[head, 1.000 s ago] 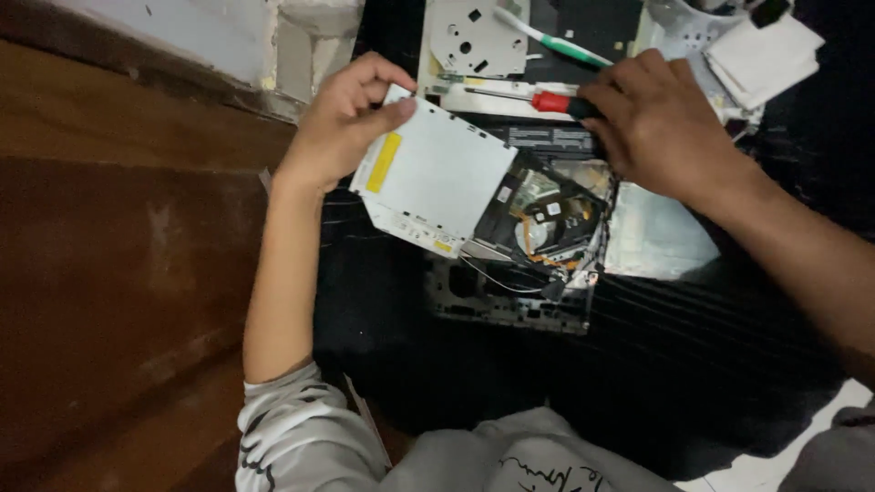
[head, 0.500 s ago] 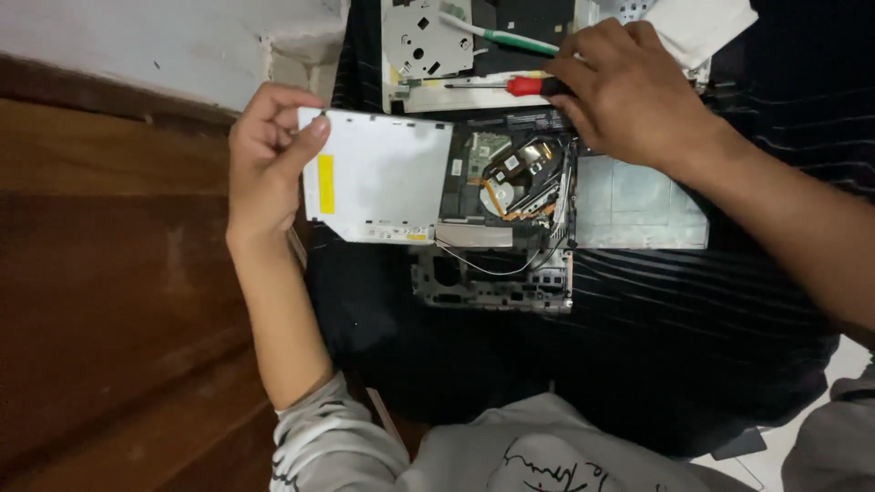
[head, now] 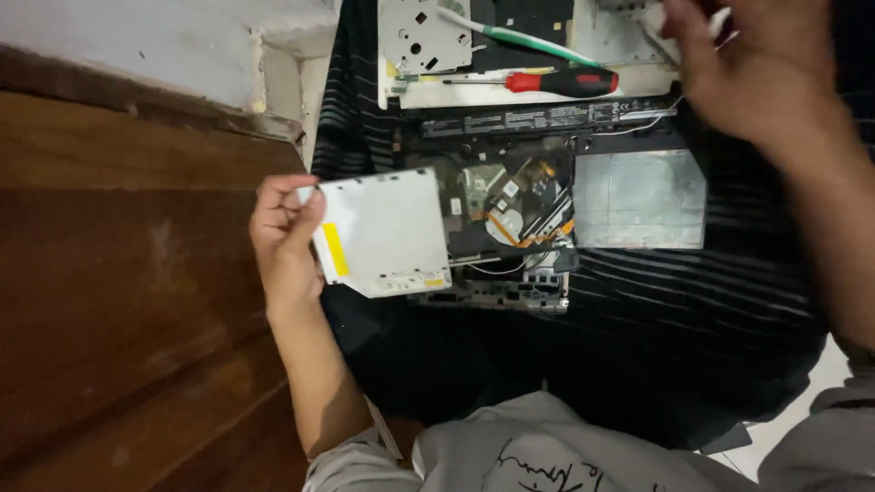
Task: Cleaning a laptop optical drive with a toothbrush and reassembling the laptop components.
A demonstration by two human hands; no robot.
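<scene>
My left hand [head: 284, 235] grips the left edge of a flat white optical drive [head: 383, 232] with a yellow label, held level over the left side of an opened laptop base [head: 510, 214] whose circuit boards and orange ribbon cables show. My right hand [head: 747, 68] is raised and blurred at the upper right, above the laptop's far edge. Something white shows at its fingertips, too blurred to name. A red-and-black screwdriver [head: 556, 82] lies on the laptop's upper strip, apart from both hands.
A green-and-white toothbrush [head: 519, 36] and a perforated metal plate [head: 424, 36] lie at the top. A silver foil panel [head: 638, 199] sits right of the circuitry. Everything rests on a dark striped cloth [head: 656, 337]. Brown wooden floor [head: 118, 301] lies left, a pale wall base [head: 164, 41] at upper left.
My left hand has drawn the optical drive leftward, clear of the laptop. My right hand let go of the screwdriver, lifted and moved to the upper right.
</scene>
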